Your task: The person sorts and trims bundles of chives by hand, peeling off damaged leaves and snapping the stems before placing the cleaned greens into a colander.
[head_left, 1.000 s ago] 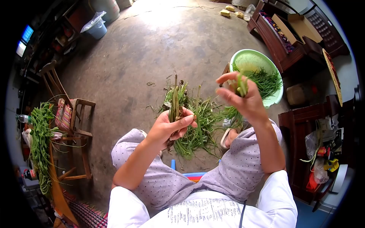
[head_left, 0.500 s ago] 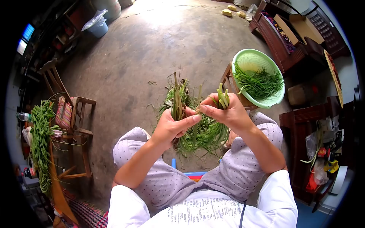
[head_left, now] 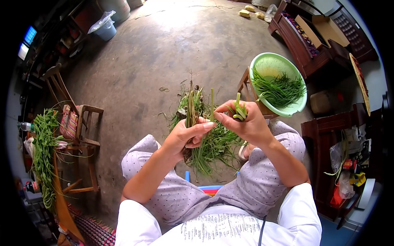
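My left hand is closed around brownish-green vegetable stalks that stand upright above the fist. Its thumb points right, close to a single thin stem rising between the hands; which fingers grip that stem I cannot tell. In my right hand is a bunch of pale green leafy-vegetable stems, their cut ends sticking up past the curled fingers. The right thumb and forefinger come together near the thin stem. Below both hands, a loose pile of leafy greens lies on the floor between my legs.
At right, a light green plastic basket with greens rests on a wooden stool. More greens drape over a wooden surface at left, beside a wooden chair. Farther off are a blue bucket and dark wooden furniture.
The stems in my right hand have turned, and fewer greens hang beneath that hand. The thin stem between the hands has shifted slightly left. My left hand stays nearly in place.
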Motion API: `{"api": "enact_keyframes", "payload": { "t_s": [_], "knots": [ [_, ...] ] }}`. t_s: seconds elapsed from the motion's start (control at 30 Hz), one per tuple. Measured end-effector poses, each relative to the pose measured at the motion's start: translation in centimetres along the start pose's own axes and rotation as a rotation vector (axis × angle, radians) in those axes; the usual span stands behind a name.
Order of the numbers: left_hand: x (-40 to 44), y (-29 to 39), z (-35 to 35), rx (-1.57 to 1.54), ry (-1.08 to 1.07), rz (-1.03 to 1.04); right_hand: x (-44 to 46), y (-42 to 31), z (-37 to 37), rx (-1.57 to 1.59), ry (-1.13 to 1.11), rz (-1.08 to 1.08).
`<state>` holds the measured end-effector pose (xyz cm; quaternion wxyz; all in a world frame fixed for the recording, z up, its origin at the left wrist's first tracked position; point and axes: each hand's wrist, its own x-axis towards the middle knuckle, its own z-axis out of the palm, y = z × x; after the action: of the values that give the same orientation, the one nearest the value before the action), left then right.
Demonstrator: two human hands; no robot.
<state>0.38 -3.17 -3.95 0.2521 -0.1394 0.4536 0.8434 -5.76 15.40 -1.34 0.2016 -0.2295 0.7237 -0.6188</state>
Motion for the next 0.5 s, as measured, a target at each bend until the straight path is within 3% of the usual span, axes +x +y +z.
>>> {"api": "enact_keyframes", "payload": {
  "t_s": [0.17,0.3,0.5],
  "knots": [
    [0.3,-0.4,-0.5,0.045,-0.038,0.026,-0.1,0.1,0.2,-0.16,0.046,-0.165],
    [0.3,-0.5,-0.4,0.022,-0.022,0.03,-0.4,-1.1,0.2,-0.111,-0.014,-0.073],
    [0.2,-0.4,-0.6,0.09,-0.036,0.039,-0.1,0.5,-0.4,-0.077,-0.032,-0.172]
  ]
}}
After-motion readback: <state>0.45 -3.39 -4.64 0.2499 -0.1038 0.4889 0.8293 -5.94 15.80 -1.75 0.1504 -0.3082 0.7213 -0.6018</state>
